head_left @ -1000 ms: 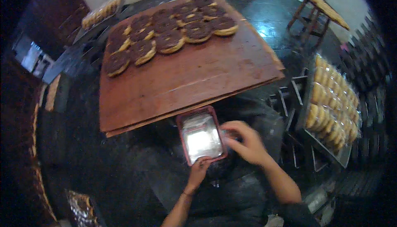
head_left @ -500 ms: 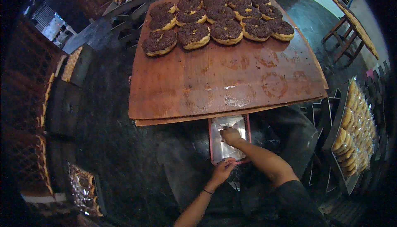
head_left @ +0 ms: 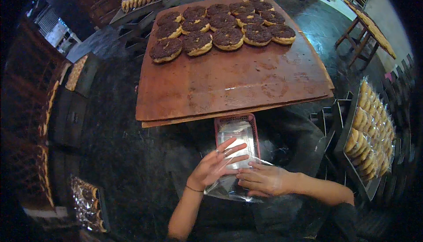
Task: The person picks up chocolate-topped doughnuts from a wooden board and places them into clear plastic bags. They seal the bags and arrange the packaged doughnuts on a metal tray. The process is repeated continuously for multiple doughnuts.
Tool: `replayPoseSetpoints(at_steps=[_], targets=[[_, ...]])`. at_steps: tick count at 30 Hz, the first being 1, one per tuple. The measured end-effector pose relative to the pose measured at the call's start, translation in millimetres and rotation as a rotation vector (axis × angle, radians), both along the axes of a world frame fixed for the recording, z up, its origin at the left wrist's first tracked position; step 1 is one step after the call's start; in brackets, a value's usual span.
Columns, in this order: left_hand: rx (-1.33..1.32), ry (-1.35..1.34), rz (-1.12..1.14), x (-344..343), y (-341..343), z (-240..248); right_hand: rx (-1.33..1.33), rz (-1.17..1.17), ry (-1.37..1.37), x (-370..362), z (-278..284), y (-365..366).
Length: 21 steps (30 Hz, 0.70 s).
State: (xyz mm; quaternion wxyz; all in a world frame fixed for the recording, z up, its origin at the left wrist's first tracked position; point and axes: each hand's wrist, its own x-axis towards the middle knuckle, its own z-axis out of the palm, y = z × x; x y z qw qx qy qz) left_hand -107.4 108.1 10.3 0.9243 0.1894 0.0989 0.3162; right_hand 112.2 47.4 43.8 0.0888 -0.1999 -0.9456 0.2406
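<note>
Clear plastic bag (head_left: pixel 231 178) sits low centre of frame, held between both hands just below a red basket (head_left: pixel 236 132) w/ more clear bags. Left hand (head_left: pixel 216 165) lies on top, fingers spread, not clenched; right hand (head_left: pixel 264 179) pinches the bag edge. Bag looks empty so far, so packing seems barely begun: approx. a dozen chocolate-topped pastries (head_left: pixel 220 28) sit unbagged at the far end of the wooden board (head_left: pixel 233 83), upper centre. Bagged pastries on a tray (head_left: pixel 368 127), right edge. Bag opening hard to see; frame edges dark & bent.
</note>
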Motion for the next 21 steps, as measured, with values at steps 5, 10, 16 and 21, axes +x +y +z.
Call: replayPoseSetpoints(at_steps=[5, 10, 16, 21], targets=[[0.198, 0.136, 0.050, 3, -12, 40, -0.178, -0.122, 0.373, -18, 4, -22], [0.341, -0.100, 0.218, 3, -36, 36, -0.080, -0.520, 0.610, -36, 24, -25], [0.385, 0.192, 0.582, 27, -69, 23, -0.468, -0.498, 0.620, -50, 25, -11], [0.160, -0.035, 0.897, -5, -40, 22, -0.438, -0.338, 0.409, -28, 48, -14]])
